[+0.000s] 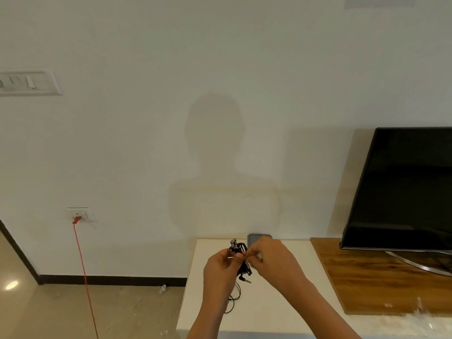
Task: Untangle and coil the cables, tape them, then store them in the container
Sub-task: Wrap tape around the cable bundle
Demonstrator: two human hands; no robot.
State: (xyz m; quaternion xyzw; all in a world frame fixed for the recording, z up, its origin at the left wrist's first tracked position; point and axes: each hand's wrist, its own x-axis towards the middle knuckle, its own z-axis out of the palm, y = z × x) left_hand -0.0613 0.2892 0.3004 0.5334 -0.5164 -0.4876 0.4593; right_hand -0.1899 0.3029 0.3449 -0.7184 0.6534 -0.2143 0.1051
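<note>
Cable bundle [241, 259] pinched by left hand [221, 267] and right hand [271, 259], fingers curled, above white table [281, 311].

Both hands [221, 264] [270, 256] hold a black cable bundle [241, 261], apparently pinched, above the white table [281, 302].

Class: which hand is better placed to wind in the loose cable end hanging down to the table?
Probably the right hand: it only pinches the cable bundle at its edge, while the left hand grips and steadies it above the loose end.
</note>
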